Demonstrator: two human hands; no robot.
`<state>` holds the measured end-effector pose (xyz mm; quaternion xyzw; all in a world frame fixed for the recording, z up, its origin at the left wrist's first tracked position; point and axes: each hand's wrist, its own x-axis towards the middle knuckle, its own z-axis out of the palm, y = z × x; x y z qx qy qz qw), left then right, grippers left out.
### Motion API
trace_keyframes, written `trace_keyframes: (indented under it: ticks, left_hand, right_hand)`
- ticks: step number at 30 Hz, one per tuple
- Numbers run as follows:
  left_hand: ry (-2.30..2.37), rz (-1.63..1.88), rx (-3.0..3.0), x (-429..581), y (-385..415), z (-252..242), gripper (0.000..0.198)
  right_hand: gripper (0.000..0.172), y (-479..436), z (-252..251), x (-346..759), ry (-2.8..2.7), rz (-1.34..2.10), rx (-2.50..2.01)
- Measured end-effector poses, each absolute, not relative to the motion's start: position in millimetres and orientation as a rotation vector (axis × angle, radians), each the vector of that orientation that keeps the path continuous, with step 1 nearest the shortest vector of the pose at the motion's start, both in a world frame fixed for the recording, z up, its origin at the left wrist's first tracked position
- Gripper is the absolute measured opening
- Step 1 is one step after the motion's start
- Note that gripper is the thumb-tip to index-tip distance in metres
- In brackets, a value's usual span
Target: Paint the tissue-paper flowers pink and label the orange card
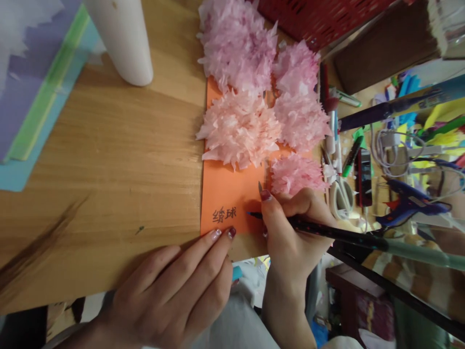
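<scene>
My right hand (294, 228) is closed around a long dark pen (312, 228). The pen's blue-black tip points left, over or touching an orange sheet of paper (232, 182); contact cannot be made out. To the left of the tip, two handwritten black characters (224, 214) stand on the sheet. My left hand (181, 291) lies with fingers stretched out, its fingertips on the sheet's near edge beside the writing. A peach tissue-paper flower (240, 128) covers the sheet's upper part. Pink tissue flowers (300, 172) sit along the right, just beyond my right hand.
Scissors (341, 196), markers (352, 155), a blue glue gun (410, 203) and white cable clutter the right side. A red basket (319, 19) is at the back. At left are a white cylinder (125, 43) and coloured sheets (43, 111) on the wooden table (145, 145).
</scene>
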<state>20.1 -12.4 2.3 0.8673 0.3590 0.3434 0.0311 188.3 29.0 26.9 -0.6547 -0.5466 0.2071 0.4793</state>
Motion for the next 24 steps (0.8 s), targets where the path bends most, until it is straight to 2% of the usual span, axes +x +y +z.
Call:
trace_keyframes:
  ticks: [24]
  left_hand:
    - [1.085,0.998,2.707,19.6,-6.3,5.3,0.025]
  right_hand:
    - [0.04,31.5,25.1,186.3,-1.441,0.486,-1.552]
